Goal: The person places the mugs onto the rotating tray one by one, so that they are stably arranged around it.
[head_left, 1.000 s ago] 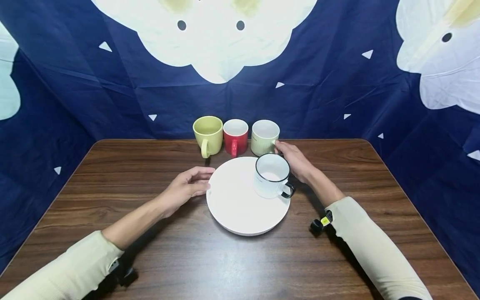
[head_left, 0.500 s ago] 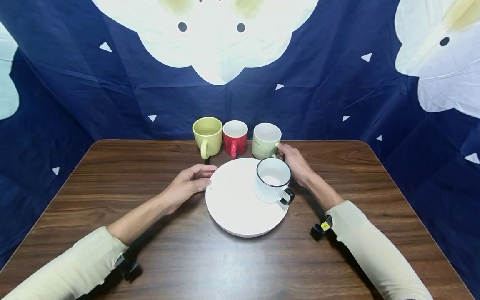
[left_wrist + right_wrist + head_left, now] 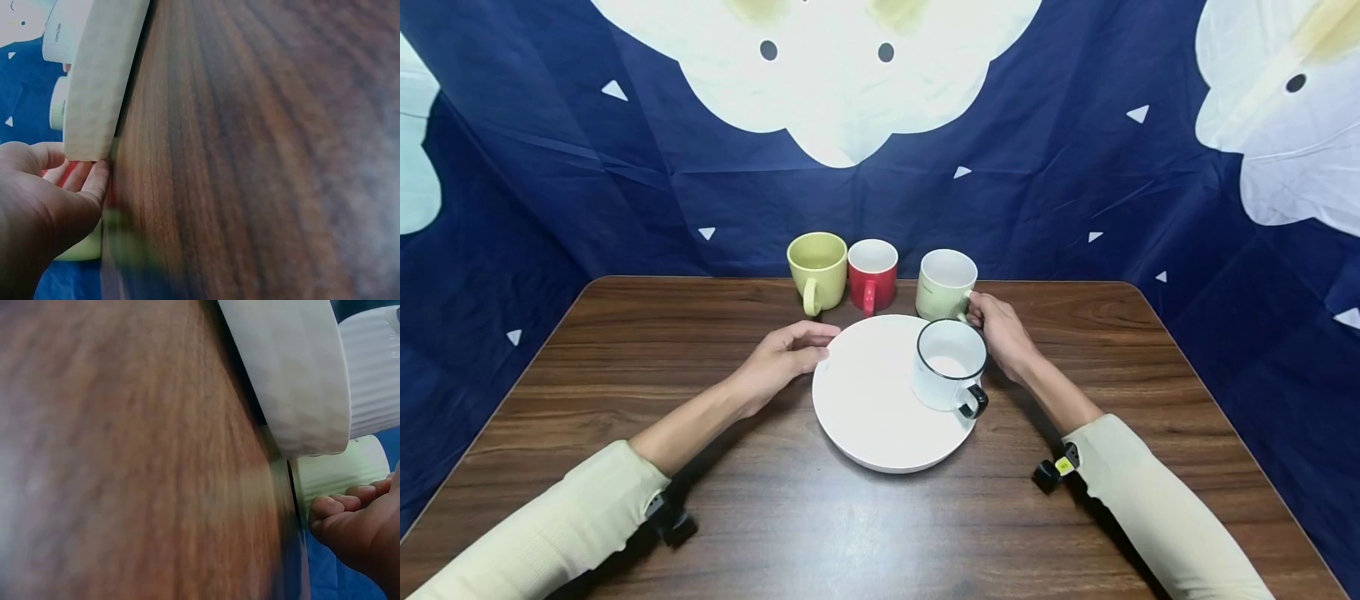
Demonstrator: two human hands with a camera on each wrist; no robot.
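Note:
A thick round white platter [image 3: 872, 400] lies on the table with a white black-rimmed mug [image 3: 947, 375] standing on its right part. My left hand [image 3: 778, 362] rests at the platter's left edge, fingers mostly straight; in the left wrist view, the thumb and fingertips [image 3: 97, 178] touch its side. Behind the platter, my right hand [image 3: 1003, 337] pinches the handle of a pale green ribbed mug [image 3: 943, 287]. In the right wrist view that mug [image 3: 340, 469] stands beyond the platter's side [image 3: 294, 375], with curled fingers beside it. Part of its base is hidden by the black-rimmed mug.
A yellow-green mug [image 3: 818, 271] and a red mug [image 3: 872, 275] stand side by side at the table's back edge, handles facing me. Dark blue printed cloth [image 3: 700, 192] hangs behind the wooden table [image 3: 760, 517].
My right hand has moved the pale green mug right and slightly toward me, widening its gap from the red mug. My left hand has shifted slightly up along the platter's edge.

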